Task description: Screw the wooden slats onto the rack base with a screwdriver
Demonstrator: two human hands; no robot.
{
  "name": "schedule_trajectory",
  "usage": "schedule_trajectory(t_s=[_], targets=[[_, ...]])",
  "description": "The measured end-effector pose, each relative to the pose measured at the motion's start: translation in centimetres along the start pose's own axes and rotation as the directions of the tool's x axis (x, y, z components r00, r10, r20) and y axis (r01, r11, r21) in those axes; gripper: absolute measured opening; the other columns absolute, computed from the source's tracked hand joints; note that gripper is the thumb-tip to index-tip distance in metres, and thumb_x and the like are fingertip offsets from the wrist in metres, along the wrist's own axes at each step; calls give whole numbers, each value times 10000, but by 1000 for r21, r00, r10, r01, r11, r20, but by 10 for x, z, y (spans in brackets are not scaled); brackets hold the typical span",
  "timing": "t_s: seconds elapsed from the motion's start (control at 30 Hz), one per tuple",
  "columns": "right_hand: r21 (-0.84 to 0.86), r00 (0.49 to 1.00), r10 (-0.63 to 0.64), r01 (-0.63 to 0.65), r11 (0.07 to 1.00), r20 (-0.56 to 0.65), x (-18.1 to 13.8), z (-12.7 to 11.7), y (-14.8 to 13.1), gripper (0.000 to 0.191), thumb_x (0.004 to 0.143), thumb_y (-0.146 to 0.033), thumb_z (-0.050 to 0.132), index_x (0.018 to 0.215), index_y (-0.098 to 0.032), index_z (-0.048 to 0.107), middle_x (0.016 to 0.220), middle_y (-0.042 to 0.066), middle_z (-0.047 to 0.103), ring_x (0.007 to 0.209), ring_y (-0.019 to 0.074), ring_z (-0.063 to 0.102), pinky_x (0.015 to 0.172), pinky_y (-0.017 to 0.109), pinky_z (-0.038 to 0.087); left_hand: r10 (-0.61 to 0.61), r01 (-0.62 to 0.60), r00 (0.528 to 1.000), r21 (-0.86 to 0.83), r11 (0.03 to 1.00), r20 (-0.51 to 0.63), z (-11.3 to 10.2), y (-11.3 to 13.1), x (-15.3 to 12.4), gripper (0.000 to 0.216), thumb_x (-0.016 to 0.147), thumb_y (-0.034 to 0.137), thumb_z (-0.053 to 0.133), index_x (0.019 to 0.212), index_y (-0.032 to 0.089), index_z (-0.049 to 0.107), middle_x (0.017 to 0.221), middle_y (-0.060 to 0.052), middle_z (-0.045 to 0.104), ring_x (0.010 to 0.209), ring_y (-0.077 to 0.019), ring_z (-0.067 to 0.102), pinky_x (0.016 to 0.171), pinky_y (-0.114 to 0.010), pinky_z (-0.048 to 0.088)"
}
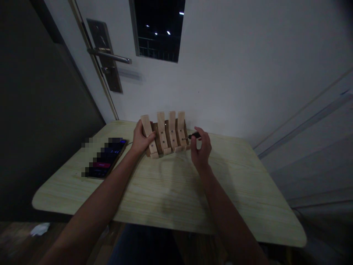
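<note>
A small wooden rack (167, 138) stands on the table, with several pale upright slats screwed to a brown backing board. Its slats have dark screw heads and short ledges at the bottom. My left hand (141, 139) grips the rack's left end, thumb across the leftmost slat, which leans to the left. In my right hand (202, 147) is a screwdriver (194, 135) with a black handle, held between thumb and fingers. Its thin shaft points left, and the tip meets the lower part of the rightmost slat at a screw.
A phone (110, 158) with its screen lit lies on the table (154, 198) left of my left forearm. Behind the table stands a white door (220, 73) with a metal handle (110, 56) and a dark window (160, 29). White paper (40, 229) lies on the floor at left.
</note>
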State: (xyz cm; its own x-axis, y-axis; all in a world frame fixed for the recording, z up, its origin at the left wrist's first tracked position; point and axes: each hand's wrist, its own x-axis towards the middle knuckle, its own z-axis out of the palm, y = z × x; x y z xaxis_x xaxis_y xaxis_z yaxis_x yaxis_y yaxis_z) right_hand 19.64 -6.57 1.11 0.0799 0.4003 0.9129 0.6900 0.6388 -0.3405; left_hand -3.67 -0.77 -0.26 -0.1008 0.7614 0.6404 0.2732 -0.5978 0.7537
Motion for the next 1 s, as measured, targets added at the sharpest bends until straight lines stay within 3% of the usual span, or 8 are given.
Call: schedule_trajectory(t_s=[0.1, 0.17, 0.4, 0.7, 0.9, 1.0], targets=[[29, 999, -11, 10, 1000, 44, 0, -1, -3, 404, 947, -234, 320, 1334, -235, 437, 1124, 90, 623, 1029, 180, 582, 857, 370, 484, -4, 4, 1000, 3, 1000, -8, 0, -1, 0, 385, 640, 277, 697, 989, 215, 546, 907, -29, 590, 856, -198, 583, 782, -356, 500], [20, 997, -25, 24, 1000, 67, 0, 0, -5, 419, 952, -216, 308, 1355, -241, 420, 1121, 83, 630, 1034, 173, 583, 878, 367, 478, -8, 8, 1000, 1, 1000, -12, 1, -1, -1, 385, 643, 281, 695, 989, 213, 542, 907, -28, 591, 858, -200, 583, 778, -353, 501], [-25, 999, 25, -26, 999, -32, -1, 2, -1, 255, 907, -270, 496, 1137, -222, 594, 868, 36, 610, 745, 138, 553, 704, 295, 491, 5, -5, 1000, -4, 1000, -17, 1, -2, -1, 382, 633, 254, 699, 983, 222, 549, 901, -34, 590, 847, -205, 583, 776, -374, 500], [30, 999, 5, -6, 1000, 36, 0, -1, -3, 445, 948, -222, 314, 1385, -234, 395, 1127, 88, 633, 1030, 173, 587, 889, 371, 479, -7, 8, 1000, 15, 1000, -28, 1, -1, 2, 382, 608, 256, 696, 956, 209, 545, 878, -21, 576, 878, -211, 582, 799, -376, 501], [-21, 996, -12, 11, 1000, -84, -1, 3, 0, 289, 911, -232, 479, 1194, -233, 538, 937, 40, 630, 729, 124, 566, 708, 293, 500, -10, 11, 1000, 10, 1000, -28, 1, -3, 2, 396, 611, 258, 690, 975, 206, 543, 885, -25, 577, 878, -211, 581, 802, -374, 499], [-12, 997, -5, 4, 1000, -75, 0, 2, -1, 250, 898, -243, 512, 1141, -235, 568, 919, 33, 623, 713, 121, 555, 683, 284, 496, -19, 19, 1000, -1, 1000, -20, 1, -4, 1, 395, 620, 258, 689, 985, 210, 545, 890, -29, 580, 872, -209, 583, 799, -378, 502]])
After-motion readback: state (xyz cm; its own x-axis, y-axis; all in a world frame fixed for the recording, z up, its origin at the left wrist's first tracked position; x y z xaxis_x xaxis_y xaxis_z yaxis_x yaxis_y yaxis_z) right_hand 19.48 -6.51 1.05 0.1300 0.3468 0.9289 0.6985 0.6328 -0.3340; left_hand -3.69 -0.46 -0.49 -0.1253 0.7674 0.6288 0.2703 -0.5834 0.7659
